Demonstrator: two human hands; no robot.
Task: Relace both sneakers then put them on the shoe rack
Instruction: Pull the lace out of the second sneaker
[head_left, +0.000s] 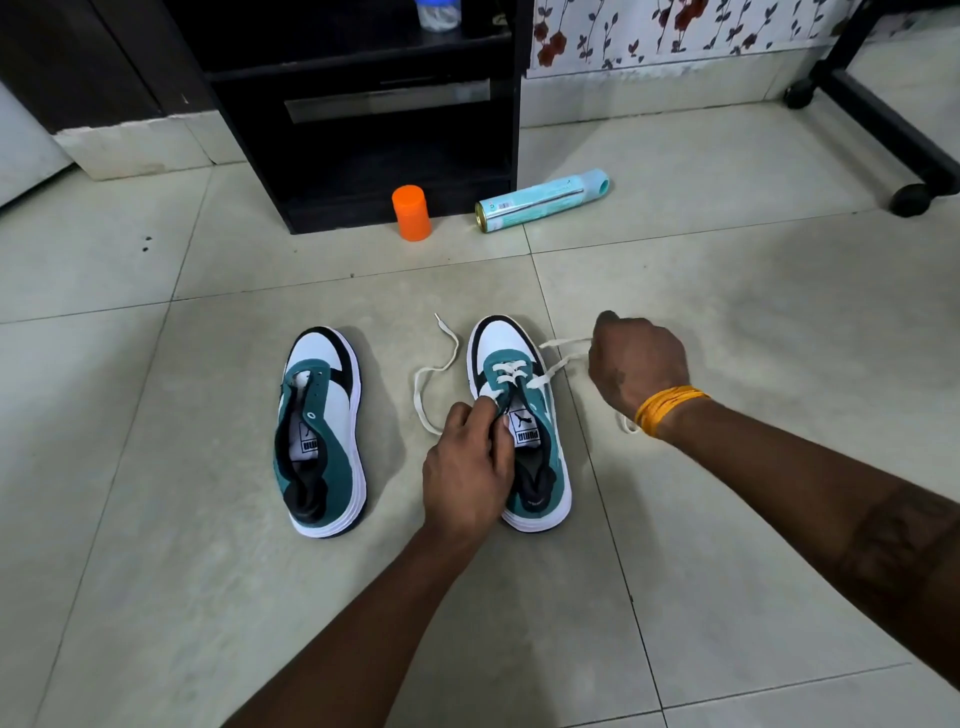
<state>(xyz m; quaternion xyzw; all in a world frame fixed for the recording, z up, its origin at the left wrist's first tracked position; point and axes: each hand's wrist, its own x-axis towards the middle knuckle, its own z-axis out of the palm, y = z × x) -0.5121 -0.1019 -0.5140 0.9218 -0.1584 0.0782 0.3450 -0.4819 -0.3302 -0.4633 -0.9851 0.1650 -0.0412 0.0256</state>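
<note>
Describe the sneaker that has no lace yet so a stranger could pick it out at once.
Start at the black cabinet at the back and come forward over the tiled floor to the two teal and white sneakers. The unlaced sneaker lies on the left, touched by neither hand. Unlike the other sneaker, its eyelets are bare and its tongue lies open.

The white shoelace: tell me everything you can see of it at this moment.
The white shoelace is flat, looks like woven fabric, and is threaded only through the lower eyelets of the right-hand sneaker, crossing there in a few rows. One free end curls loose on the floor tiles left of the shoe, tip pointing away. The other runs right into the right hand, which grips it. The left hand pinches at the eyelets.
</note>
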